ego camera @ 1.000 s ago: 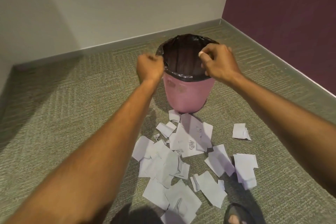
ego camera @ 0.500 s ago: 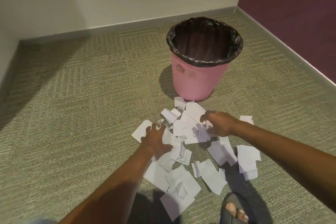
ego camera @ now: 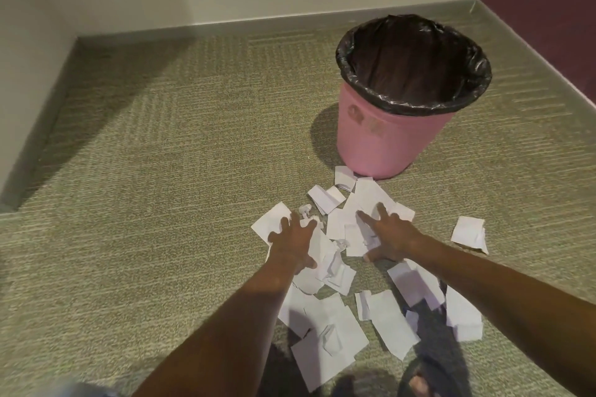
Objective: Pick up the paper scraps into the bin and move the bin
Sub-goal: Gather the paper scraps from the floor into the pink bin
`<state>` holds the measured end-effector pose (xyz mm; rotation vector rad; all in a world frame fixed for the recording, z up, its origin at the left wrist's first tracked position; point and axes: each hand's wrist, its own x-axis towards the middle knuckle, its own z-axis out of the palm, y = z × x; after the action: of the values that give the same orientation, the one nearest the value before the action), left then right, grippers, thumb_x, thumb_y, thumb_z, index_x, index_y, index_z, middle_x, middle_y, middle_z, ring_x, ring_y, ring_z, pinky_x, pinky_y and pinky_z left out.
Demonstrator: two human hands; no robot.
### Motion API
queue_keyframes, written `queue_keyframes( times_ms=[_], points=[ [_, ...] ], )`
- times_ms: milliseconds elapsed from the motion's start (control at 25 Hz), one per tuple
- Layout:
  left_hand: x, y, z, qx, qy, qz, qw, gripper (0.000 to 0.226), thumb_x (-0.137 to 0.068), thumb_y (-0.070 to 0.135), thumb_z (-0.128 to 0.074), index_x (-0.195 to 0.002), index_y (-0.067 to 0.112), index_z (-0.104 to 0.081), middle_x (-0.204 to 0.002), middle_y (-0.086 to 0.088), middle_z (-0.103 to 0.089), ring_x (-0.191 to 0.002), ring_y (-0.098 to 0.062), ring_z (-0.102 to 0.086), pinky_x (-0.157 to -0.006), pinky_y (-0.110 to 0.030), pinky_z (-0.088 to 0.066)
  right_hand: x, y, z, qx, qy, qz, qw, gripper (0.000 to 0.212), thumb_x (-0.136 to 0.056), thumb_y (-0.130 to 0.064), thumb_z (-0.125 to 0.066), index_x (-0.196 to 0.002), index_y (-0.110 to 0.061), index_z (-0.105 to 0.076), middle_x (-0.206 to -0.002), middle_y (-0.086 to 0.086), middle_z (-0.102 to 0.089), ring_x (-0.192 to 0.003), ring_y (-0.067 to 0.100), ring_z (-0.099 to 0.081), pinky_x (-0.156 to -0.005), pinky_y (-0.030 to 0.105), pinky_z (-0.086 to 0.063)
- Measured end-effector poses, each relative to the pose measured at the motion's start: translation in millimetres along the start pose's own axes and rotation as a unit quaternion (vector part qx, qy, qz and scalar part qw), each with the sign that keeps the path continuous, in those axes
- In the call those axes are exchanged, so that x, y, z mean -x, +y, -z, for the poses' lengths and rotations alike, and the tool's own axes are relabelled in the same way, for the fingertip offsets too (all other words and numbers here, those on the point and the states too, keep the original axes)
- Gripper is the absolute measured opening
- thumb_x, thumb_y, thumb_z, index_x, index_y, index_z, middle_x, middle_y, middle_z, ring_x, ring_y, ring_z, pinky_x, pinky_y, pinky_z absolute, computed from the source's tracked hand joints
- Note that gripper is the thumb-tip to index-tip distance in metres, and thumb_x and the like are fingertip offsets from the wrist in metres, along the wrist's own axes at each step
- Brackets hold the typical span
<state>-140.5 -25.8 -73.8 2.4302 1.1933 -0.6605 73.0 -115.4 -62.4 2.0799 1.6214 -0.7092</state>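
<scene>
Both hands, the left hand (ego camera: 292, 243) and right hand (ego camera: 388, 240), press wide-spread fingers on the paper scraps (ego camera: 335, 271) (gathering step), so next they should bunch a handful toward the pink bin (ego camera: 383, 138), standing far right.

Green-beige carpet floor (ego camera: 129, 171) carrying everything, pink bin (ego camera: 380, 145) with black liner (ego camera: 354, 74) standing upright on it, white paper scraps (ego camera: 325, 332) lying scattered and overlapping right in front of the bin, lone scrap (ego camera: 467, 232) lying apart, front-right of the bin, sandalled foot (ego camera: 419, 380) standing farther in front.
</scene>
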Motion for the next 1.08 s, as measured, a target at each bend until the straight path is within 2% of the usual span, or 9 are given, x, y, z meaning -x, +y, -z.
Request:
queue_keyframes(
  times_ms=[120,240,440,520,640,800,880,960,1080],
  points=[
    [-2,2,0,-0.005,0.026,-0.012,1.0,0.072,-0.078,0.03,-0.075,-0.137,0.024,-0.033,-0.144,-0.011,-0.027,-0.127,-0.032,-0.032,-0.089,-0.049,-0.045,-1,-7,-6,0.052,0.056,0.041,0.996,0.077,-0.086,-0.037,-0.07,-0.148,-0.023,-0.025,-0.145,0.018,-0.028,-0.12,0.036,-0.045,-0.087,0.043,-0.05],
    [-3,6,2,0.026,0.059,-0.028,0.998,0.048,-0.085,0.014,-0.068,-0.129,0.017,-0.047,-0.14,-0.008,-0.033,-0.123,-0.031,-0.037,-0.088,-0.043,-0.047,-4,-10,-8,0.044,0.081,0.059,0.994,0.058,-0.091,-0.025,-0.064,-0.141,-0.015,-0.037,-0.139,0.015,-0.035,-0.116,0.033,-0.049,-0.079,0.04,-0.049],
    [-11,3,-5,0.124,0.094,-0.034,0.987,0.021,-0.083,0.01,-0.069,-0.102,0.01,-0.063,-0.124,-0.008,-0.049,-0.115,-0.028,-0.048,-0.083,-0.037,-0.047,-2,-9,-12,-0.015,0.108,0.088,0.99,0.035,-0.091,-0.016,-0.061,-0.122,-0.01,-0.046,-0.121,0.012,-0.048,-0.103,0.03,-0.056,-0.07,0.039,-0.046],
    [-14,0,-10,0.184,0.105,-0.036,0.977,0.014,-0.079,0.007,-0.072,-0.091,0.006,-0.064,-0.114,-0.008,-0.055,-0.109,-0.027,-0.054,-0.078,-0.032,-0.044,0,-7,-15,-0.028,0.114,0.093,0.989,0.033,-0.09,-0.011,-0.062,-0.118,-0.01,-0.046,-0.117,0.011,-0.05,-0.1,0.03,-0.056,-0.069,0.038,-0.044],
    [-18,-1,-11,0.27,0.106,-0.009,0.957,0.011,-0.077,0.005,-0.074,-0.085,0.005,-0.067,-0.108,-0.008,-0.06,-0.097,-0.023,-0.058,-0.071,-0.025,-0.041,0,-4,-20,-0.051,0.119,0.092,0.987,0.03,-0.088,-0.004,-0.059,-0.116,-0.008,-0.048,-0.115,0.012,-0.052,-0.097,0.031,-0.058,-0.065,0.034,-0.037],
    [-21,4,-4,0.311,0.079,-0.002,0.947,0.011,-0.07,0.01,-0.082,-0.077,0.008,-0.075,-0.103,-0.008,-0.068,-0.096,-0.019,-0.061,-0.081,-0.026,-0.048,6,3,-20,-0.116,0.121,0.081,0.983,0.015,-0.089,-0.004,-0.056,-0.104,-0.008,-0.054,-0.109,0.01,-0.055,-0.096,0.03,-0.057,-0.069,0.034,-0.041],
    [-21,5,4,0.334,0.074,-0.002,0.94,0.012,-0.068,0.011,-0.084,-0.076,0.007,-0.076,-0.092,-0.007,-0.069,-0.082,-0.015,-0.06,-0.07,-0.021,-0.045,9,11,-17,-0.162,0.123,0.061,0.977,0.011,-0.087,-0.003,-0.059,-0.095,-0.011,-0.056,-0.103,0.007,-0.056,-0.094,0.027,-0.055,-0.071,0.035,-0.043],
    [-18,3,15,0.376,0.055,-0.007,0.925,0.014,-0.068,0.009,-0.085,-0.076,0.005,-0.075,-0.072,-0.006,-0.064,-0.059,-0.013,-0.056,-0.054,-0.02,-0.039,14,21,-12,-0.207,0.134,0.041,0.968,0.016,-0.082,-0.002,-0.064,-0.083,-0.015,-0.054,-0.09,0.002,-0.056,-0.085,0.024,-0.053,-0.064,0.032,-0.04],
    [-5,3,40,0.466,-0.001,-0.004,0.885,0.016,-0.069,0.004,-0.084,-0.076,0.001,-0.07,-0.036,0.004,-0.049,-0.027,-0.007,-0.036,-0.038,-0.013,-0.028,34,31,13,-0.263,0.162,0.029,0.951,0.021,-0.079,-0.004,-0.072,-0.076,-0.016,-0.054,-0.078,-0.001,-0.055,-0.075,0.021,-0.052,-0.059,0.028,-0.036]
  ],
)
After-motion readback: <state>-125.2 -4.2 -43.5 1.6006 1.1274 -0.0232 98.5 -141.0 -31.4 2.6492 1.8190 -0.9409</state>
